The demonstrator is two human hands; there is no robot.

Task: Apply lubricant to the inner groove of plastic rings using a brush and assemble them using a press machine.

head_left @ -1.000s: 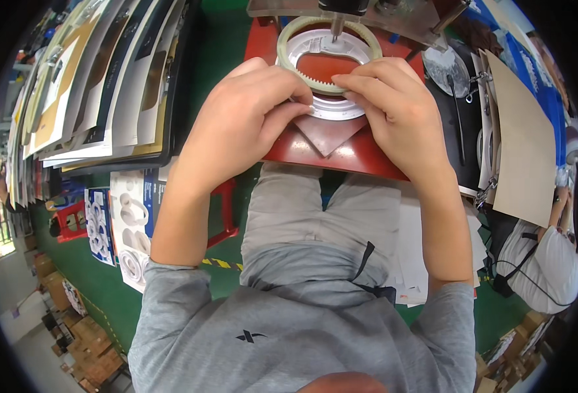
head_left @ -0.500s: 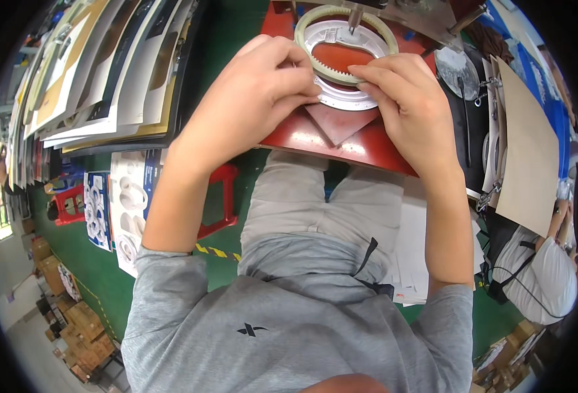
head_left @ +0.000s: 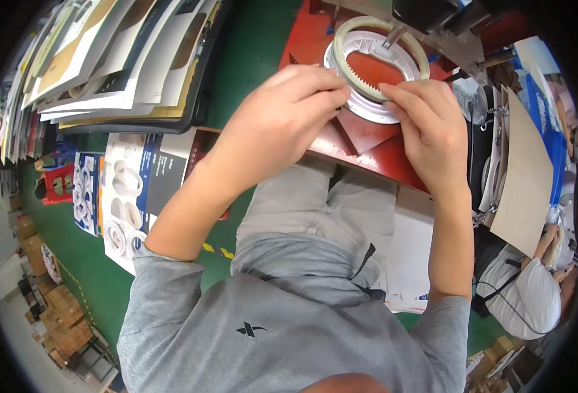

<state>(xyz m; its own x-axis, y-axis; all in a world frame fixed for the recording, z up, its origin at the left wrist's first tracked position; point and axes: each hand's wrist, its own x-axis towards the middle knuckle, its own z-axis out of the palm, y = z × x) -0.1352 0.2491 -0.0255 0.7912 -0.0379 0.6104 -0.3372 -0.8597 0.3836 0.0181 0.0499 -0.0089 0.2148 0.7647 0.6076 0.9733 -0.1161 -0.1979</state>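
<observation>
A cream ring with inner teeth (head_left: 422,57) lies tilted over a white plastic ring (head_left: 375,112) on a red work surface (head_left: 403,161). My right hand (head_left: 433,128) has its thumb and index finger closed on the near right edge of the toothed ring. At the near left edge of the rings, the fingertips of my left hand (head_left: 282,124) are pinched together; whatever they hold is too small or hidden to make out. Above the rings' opening a metal rod (head_left: 394,35) points down from a machine. A flat reddish plate (head_left: 364,134) sits under the rings' near side.
Stacked printed cardboard sheets (head_left: 132,72) stand at the left. Beside the red surface on the right hang a chain (head_left: 487,213) and a tan board (head_left: 521,177). Another person (head_left: 524,295) sits at the far right. A red stool (head_left: 58,185) stands on the green floor.
The view has shifted, so the rings and red surface appear farther right. My left hand's fingers have drawn closer together near the rings' edge. My right hand stays at the toothed ring.
</observation>
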